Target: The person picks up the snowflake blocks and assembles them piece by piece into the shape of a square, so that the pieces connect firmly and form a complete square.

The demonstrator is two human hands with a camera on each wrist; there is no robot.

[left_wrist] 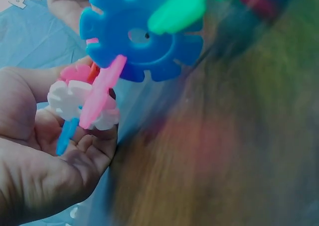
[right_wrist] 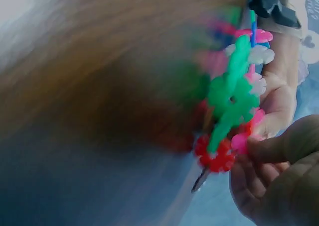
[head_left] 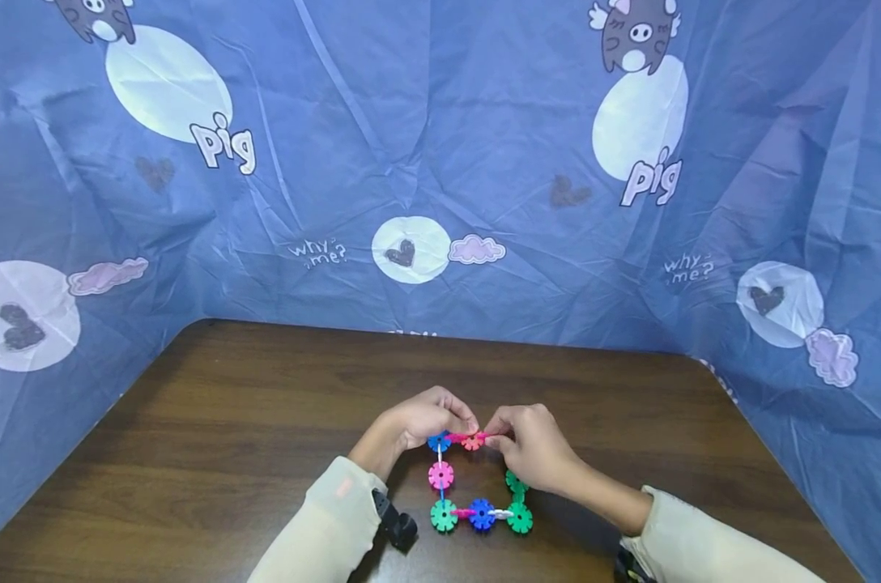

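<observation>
Notched plastic snowflake discs are slotted together into a squarish ring on the table, with a green disc (head_left: 444, 516), a blue disc (head_left: 482, 514) and another green disc (head_left: 520, 517) along the near side. A pink disc (head_left: 441, 475) belongs to the left side. My left hand (head_left: 429, 415) grips the far side of the ring, by a coral disc (head_left: 473, 441); its wrist view shows a white disc (left_wrist: 64, 97) at the fingers. My right hand (head_left: 537, 447) pinches a pink disc (right_wrist: 240, 143) close to a red disc (right_wrist: 219, 159), hiding the far right corner.
A brown wooden table (head_left: 280, 380) lies under the ring. Behind it hangs a blue printed cloth (head_left: 411, 162), which also runs along both sides. Dark wrist-camera mounts, one a black block (head_left: 398, 525), sit at the cream sleeves (head_left: 324, 518).
</observation>
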